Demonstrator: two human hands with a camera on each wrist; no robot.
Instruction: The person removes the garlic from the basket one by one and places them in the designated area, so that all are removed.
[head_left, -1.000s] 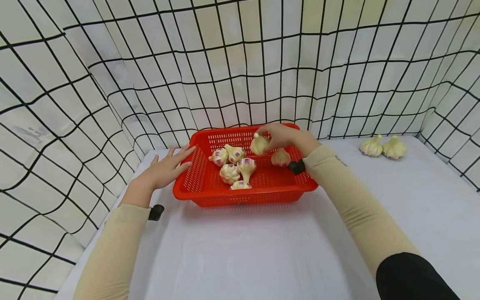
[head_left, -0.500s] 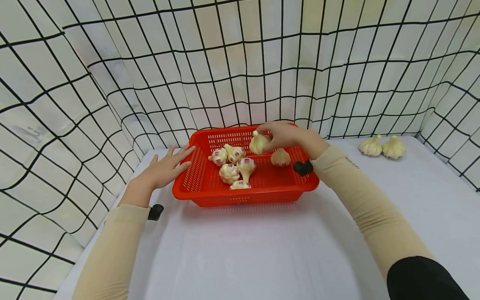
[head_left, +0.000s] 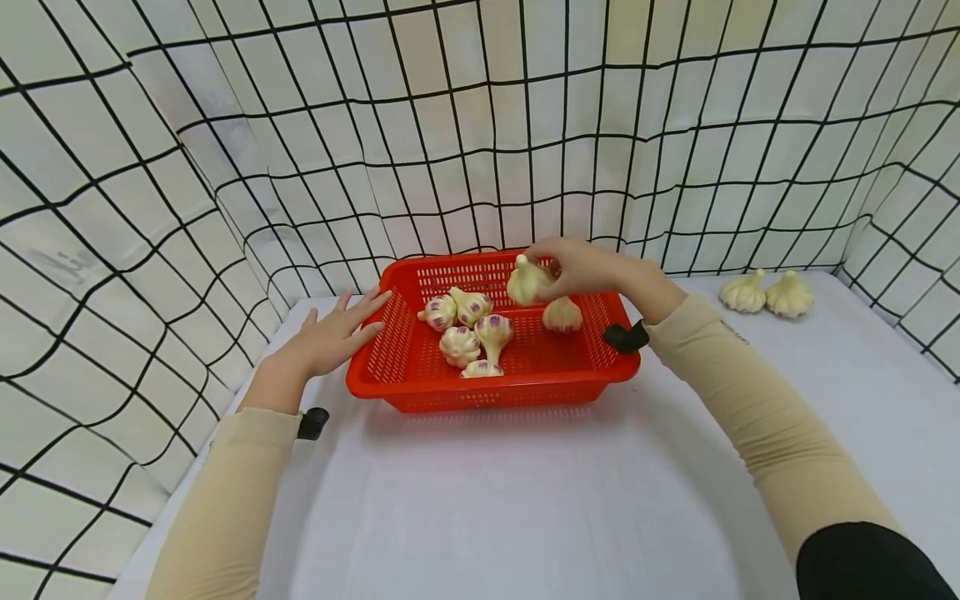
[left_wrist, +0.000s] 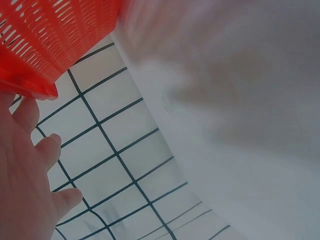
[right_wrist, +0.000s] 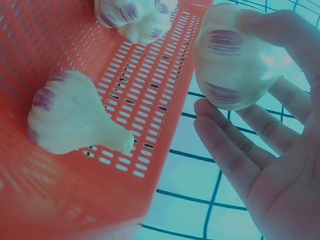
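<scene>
My right hand [head_left: 581, 268] pinches a garlic bulb [head_left: 527, 282] between thumb and fingers, over the back right part of a red plastic basket [head_left: 450, 396]. The right wrist view shows purple streaks on the underside of this held garlic bulb [right_wrist: 235, 65]. Below the hand, another garlic bulb [head_left: 562, 316] lies in the basket. Several purple-streaked bulbs, one a long-necked garlic bulb [head_left: 493, 333], cluster in the basket's left half. My left hand [head_left: 322, 340] touches the basket's left rim with straight, spread fingers; the left wrist view has its fingers [left_wrist: 48, 150] at the rim.
Two garlic bulbs, a left bulb [head_left: 742, 292] and a right bulb [head_left: 789, 295], sit side by side on the white tabletop [head_left: 480, 500] at the far right. Black grid netting [head_left: 528, 151] rises behind the basket and along both sides.
My right hand has lifted slightly and shifted a little to the right with the garlic bulb, its forearm swinging rightward. The left hand and the basket look unmoved.
</scene>
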